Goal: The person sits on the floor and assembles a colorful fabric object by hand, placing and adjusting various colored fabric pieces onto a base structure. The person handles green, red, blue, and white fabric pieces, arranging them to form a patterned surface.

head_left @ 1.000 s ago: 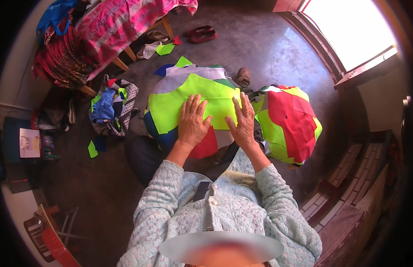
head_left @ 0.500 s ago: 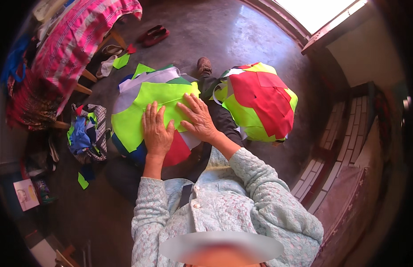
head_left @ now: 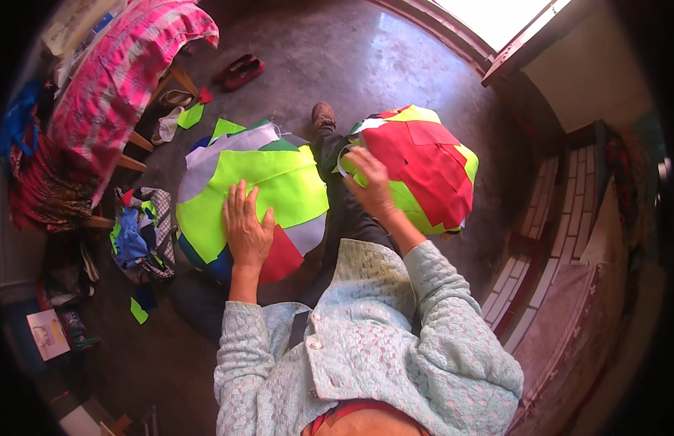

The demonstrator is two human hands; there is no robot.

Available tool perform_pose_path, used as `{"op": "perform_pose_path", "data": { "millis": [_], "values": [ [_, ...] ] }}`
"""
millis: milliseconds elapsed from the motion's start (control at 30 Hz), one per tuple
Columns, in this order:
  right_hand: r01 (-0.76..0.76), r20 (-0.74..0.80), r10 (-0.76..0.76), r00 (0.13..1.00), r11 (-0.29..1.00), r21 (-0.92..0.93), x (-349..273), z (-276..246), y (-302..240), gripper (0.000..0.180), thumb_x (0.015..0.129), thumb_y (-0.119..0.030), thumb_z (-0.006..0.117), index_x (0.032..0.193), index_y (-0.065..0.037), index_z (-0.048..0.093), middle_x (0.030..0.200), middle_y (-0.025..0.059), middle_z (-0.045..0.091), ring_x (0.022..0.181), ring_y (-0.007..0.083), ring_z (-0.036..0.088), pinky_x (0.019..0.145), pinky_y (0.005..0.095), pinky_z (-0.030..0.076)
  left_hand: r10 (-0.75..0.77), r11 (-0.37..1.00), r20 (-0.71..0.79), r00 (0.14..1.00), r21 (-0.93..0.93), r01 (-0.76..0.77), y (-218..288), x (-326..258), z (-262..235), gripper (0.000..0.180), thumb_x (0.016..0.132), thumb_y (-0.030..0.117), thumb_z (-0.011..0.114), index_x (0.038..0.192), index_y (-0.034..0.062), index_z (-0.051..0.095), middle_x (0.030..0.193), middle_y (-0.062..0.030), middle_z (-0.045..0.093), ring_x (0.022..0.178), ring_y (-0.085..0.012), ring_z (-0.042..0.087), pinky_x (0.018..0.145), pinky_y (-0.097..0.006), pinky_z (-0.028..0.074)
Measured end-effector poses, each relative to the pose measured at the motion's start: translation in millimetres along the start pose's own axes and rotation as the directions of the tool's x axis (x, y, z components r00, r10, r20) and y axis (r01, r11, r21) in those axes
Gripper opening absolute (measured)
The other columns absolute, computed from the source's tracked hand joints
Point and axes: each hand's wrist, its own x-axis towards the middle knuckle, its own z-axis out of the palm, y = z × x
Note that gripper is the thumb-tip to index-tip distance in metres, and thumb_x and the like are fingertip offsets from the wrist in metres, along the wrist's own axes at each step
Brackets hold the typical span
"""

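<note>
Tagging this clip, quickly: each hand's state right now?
Left hand: open, palm down on the lime cloth, holding nothing.
Right hand: open, at the left edge of the red bundle; contact cannot be told.

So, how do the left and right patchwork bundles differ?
The left bundle is topped by a big lime piece; the right bundle, by red pieces. The left hand lies on the left bundle; the right hand overlaps the right bundle's left edge in view, contact unclear. Both are rounded and multicoloured.
</note>
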Motion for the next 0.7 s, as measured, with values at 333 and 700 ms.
{"op": "perform_pose_path", "data": {
  "millis": [333,700],
  "values": [
    [-0.321,-0.041,0.389,0.92,0.691,-0.648,11.2,-83.7,149.0,0.068,0.081,-0.031,0.071,0.14,-0.009,0.046,0.147,0.0148,0.042,0.138,0.03,0.037,0.112,0.0452,0.03,-0.019,1.0,0.016,1.0,-0.008,0.019,1.9,1.4,-1.4,0.049,0.087,0.028,0.062,0.13,0.0063,0.05,0.146,-0.0155,0.041,0.138,-0.0355,0.035,0.113,-0.05,0.027],
    [-0.351,-0.181,0.313,0.933,0.666,-0.659,0.1,-65.2,186.4,0.03,0.091,-0.031,0.06,0.115,-0.014,0.067,0.124,0.0072,0.064,0.115,0.0242,0.06,0.097,0.0403,0.046,-0.019,1.0,0.001,1.0,-0.019,0.02,0.2,0.2,-1.7,0.051,0.084,0.026,0.064,0.13,0.0071,0.05,0.145,-0.0144,0.042,0.137,-0.0348,0.036,0.113,-0.05,0.028]
  ]
}}
